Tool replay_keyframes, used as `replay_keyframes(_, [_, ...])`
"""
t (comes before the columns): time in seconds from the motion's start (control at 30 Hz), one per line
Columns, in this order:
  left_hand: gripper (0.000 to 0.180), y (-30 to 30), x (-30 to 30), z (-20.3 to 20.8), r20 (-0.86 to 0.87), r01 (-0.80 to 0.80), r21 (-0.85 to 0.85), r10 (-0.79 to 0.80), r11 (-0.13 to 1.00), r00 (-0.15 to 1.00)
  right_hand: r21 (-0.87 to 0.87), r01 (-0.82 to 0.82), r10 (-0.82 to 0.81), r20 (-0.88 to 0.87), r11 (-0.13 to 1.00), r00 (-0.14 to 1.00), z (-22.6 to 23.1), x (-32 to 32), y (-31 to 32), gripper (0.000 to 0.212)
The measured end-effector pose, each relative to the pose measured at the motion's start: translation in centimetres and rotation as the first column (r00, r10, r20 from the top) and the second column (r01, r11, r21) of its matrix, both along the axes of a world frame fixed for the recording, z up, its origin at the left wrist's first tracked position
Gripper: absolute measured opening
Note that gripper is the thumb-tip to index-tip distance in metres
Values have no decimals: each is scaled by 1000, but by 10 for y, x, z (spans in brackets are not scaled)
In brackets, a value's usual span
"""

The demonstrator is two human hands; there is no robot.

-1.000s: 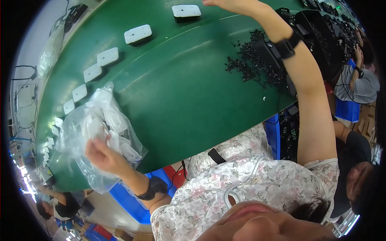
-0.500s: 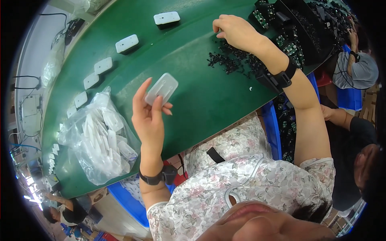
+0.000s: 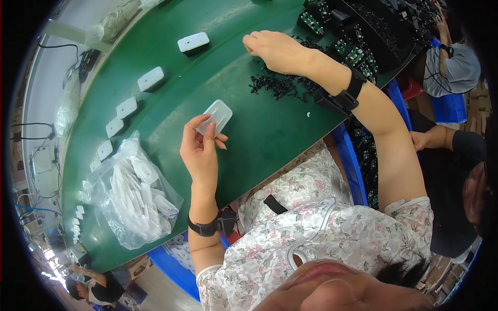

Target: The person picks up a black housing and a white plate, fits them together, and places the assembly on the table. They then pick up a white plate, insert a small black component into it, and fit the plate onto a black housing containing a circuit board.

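My left hand is closed on a white translucent plastic cover, held by its lower end between thumb and fingers above the table. Stretched out farther up and to the right is my right hand. Its fingers are bent and pressed together at the tips; whatever may be between them is too small to make out. Just below that hand lies a loose heap of small black parts. A clear plastic bag full of white covers rests to the left of my left hand.
White-topped units with dark bases, among them one unit, form a curved row along the green table. Green circuit boards and a black tray fill the right. Blue bins stand below the edge; co-workers sit to the right.
My right hand has moved to the left, nearer to the left hand. The left hand still holds the cover, its fingers curled further round it. The whole view has turned slightly.
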State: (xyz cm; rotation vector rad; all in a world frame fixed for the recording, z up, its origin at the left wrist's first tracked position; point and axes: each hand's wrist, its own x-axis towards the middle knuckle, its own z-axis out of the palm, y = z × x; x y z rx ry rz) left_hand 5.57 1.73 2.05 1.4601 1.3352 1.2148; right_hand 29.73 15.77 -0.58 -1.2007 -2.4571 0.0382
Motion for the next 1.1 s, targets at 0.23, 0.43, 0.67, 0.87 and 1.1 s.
replay_keyframes(0.23, [20,-2,2,1,28,-79,36,78,996,997,-309,-397,98,-671,864,735,58,-53,-56,11])
replay_keyframes(0.43, [27,-5,3,9,-125,-97,290,138,952,983,-478,-595,-92,-823,646,561,54,-81,-80,15])
replay_keyframes(0.67, [19,-3,-4,9,-200,-105,394,197,913,960,-511,-619,-241,-850,596,469,50,-85,-89,15])
replay_keyframes(0.87, [21,-5,-4,8,-231,-53,423,164,905,959,-599,-485,-239,-752,637,615,52,-80,-92,8])
replay_keyframes(1.1, [24,-7,1,18,362,-34,-81,61,996,930,-463,-357,-142,-748,812,648,49,-75,-101,6])
